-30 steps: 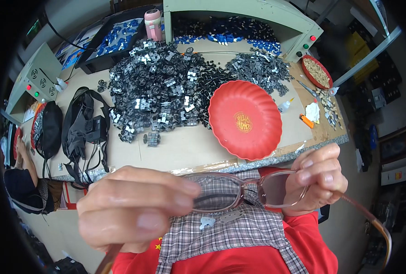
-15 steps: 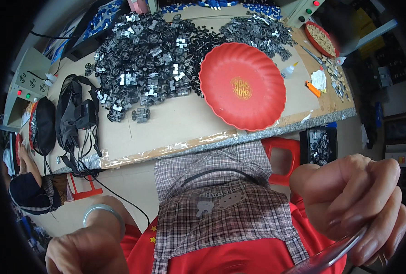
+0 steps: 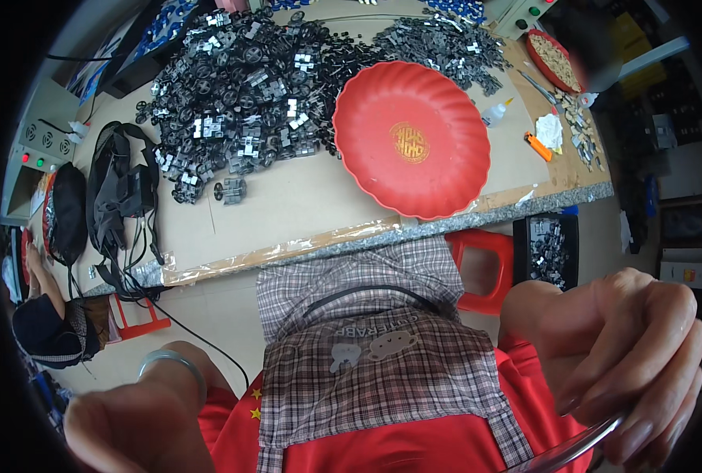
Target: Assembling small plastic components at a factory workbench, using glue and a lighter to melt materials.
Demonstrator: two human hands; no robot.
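Both my hands are raised close to the camera, in front of the workbench. My right hand (image 3: 623,351), at the lower right, has its fingers curled, with their tips at a clear, curved, shiny piece (image 3: 568,449) that runs off the lower edge. What kind of thing this piece is, I cannot tell. At the lower left is my left hand (image 3: 134,426), a pale bangle (image 3: 173,357) on its wrist. Its fingertips are cut off by the lower edge, so what they hold does not show. A checked apron (image 3: 382,378) covers my lap.
On the bench (image 3: 288,209) lie a heap of dark wheeled parts (image 3: 240,102), a scalloped red plate (image 3: 453,158), a black bag (image 3: 114,189), a glue bottle (image 3: 494,114) and an orange lighter (image 3: 537,147). Below stand a red stool (image 3: 489,296) and a black bin (image 3: 572,252). Another person's arm (image 3: 43,276) is at far left.
The view has shifted slightly, so the bench things sit a little higher and further left. My left hand appears a little higher; the clear piece sits lower beside my right fingertips.
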